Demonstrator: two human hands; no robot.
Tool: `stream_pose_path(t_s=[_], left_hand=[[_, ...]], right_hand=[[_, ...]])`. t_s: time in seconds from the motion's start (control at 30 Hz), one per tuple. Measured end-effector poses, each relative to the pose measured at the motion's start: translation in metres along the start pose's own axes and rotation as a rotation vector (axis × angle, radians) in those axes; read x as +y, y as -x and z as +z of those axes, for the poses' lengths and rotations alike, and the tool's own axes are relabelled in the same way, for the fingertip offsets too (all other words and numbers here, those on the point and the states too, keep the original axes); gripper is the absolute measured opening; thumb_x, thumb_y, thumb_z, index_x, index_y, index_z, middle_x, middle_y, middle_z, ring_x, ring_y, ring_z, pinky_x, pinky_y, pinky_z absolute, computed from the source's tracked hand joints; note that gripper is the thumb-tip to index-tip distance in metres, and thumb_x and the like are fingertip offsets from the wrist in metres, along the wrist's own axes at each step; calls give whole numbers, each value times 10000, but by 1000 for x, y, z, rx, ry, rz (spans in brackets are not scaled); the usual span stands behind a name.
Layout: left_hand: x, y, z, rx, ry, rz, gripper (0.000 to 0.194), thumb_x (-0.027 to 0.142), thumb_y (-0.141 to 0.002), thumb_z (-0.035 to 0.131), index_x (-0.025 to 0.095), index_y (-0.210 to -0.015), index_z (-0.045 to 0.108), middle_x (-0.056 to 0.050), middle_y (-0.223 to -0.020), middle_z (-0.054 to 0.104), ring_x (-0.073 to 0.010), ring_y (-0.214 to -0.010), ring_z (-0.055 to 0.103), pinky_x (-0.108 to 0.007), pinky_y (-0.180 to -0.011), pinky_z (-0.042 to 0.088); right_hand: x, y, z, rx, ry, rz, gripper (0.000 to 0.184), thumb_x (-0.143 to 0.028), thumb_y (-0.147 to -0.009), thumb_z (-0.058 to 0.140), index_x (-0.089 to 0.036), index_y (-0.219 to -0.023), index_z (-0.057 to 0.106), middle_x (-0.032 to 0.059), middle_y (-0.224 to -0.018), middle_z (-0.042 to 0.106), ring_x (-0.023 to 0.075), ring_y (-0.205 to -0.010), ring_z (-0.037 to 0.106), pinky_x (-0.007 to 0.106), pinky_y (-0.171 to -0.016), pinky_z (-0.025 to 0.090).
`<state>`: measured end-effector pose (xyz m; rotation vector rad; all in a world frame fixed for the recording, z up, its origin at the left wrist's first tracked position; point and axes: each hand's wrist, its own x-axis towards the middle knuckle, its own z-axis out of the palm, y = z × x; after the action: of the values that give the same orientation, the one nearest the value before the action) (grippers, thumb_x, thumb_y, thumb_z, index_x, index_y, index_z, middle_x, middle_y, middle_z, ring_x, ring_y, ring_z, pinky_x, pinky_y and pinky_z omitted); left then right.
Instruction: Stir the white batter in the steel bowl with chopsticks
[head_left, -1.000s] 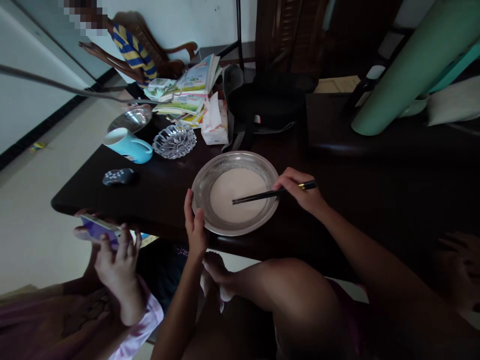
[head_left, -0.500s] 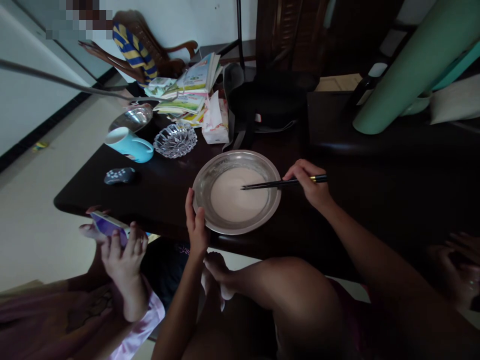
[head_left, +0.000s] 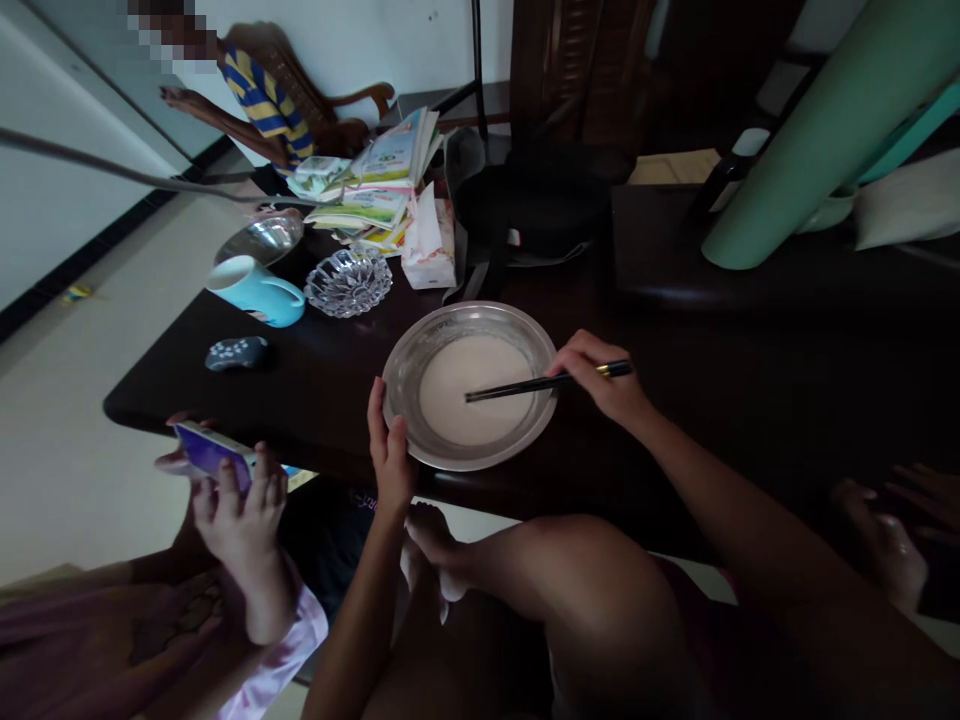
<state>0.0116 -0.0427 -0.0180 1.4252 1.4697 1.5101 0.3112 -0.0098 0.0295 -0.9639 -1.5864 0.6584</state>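
Note:
A round metal bowl (head_left: 401, 362) stands on the dark table, holding a pale, whitish liquid batter (head_left: 480, 370). My left hand (head_left: 391, 455) grips the bowl's left rim, thumb on the near side and fingers along the outer wall. Between the fingers of my right hand (head_left: 606, 382) is a pair of black chopsticks (head_left: 517, 388) with gold bands near the upper end. Their tips dip into the batter near the middle of the bowl, and the sticks lie close together, crossing the right rim at a low slant.
Behind the bowl are a tissue pack (head_left: 429, 245), a glass dish (head_left: 349, 283), a blue mug (head_left: 256, 291), books (head_left: 386, 165) and a black bag (head_left: 532, 210). A green cylinder (head_left: 810, 150) leans at right. At left, another person's hands hold a phone (head_left: 214, 452); further hands (head_left: 892, 540) show at right.
My right hand has moved slightly left and down, and the chopstick tips have shifted left and nearer through the batter. My left hand keeps its hold on the bowl.

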Motion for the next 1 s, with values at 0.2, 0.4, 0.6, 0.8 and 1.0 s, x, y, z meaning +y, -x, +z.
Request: stream_pose_path(t_s=[0.2, 0.4, 0.6, 0.8, 1.0], left_hand=[[2, 0, 0, -3, -14, -2, 608, 509, -916, 561, 266, -1467, 477, -70, -1589, 394, -286, -1495, 295, -431, -1244, 179], [2, 0, 1, 8, 9, -5, 614, 514, -908, 566, 271, -1465, 476, -69, -1591, 389, -283, -1488, 311, -414, -1237, 206], [2, 0, 1, -4, 0, -10, 609, 512, -911, 566, 281, -1467, 473, -64, -1591, 390, -289, -1499, 285, -434, -1242, 185], [1, 0, 0, 4, 14, -3, 611, 503, -912, 569, 267, -1468, 479, -68, -1590, 393, -282, -1487, 314, -419, -1233, 219], [1, 0, 0, 5, -7, -2, 611, 506, -912, 567, 269, -1469, 478, -64, -1592, 391, -280, -1490, 308, -420, -1237, 204]], right_hand=[[0, 0, -2, 167, -52, 52, 374, -457, -972, 525, -225, -718, 673, -6, -635, 655, 148, -612, 614, 318, -615, 487], [-1, 1, 0, -61, 25, -37, 317, -437, -951, 575, -246, -742, 719, 13, -742, 714, 173, -730, 637, 348, -704, 498], [-1, 1, -3, 70, -79, 45, 388, -456, -976, 520, -232, -703, 682, 1, -641, 657, 153, -617, 605, 325, -616, 481], [-1, 0, -3, 97, 18, 6, 387, -476, -960, 542, -243, -687, 689, 7, -658, 664, 166, -656, 596, 345, -655, 477], [-2, 1, -4, -66, 5, -29, 356, -448, -966, 540, -248, -728, 713, 8, -711, 690, 166, -691, 616, 347, -686, 494]])
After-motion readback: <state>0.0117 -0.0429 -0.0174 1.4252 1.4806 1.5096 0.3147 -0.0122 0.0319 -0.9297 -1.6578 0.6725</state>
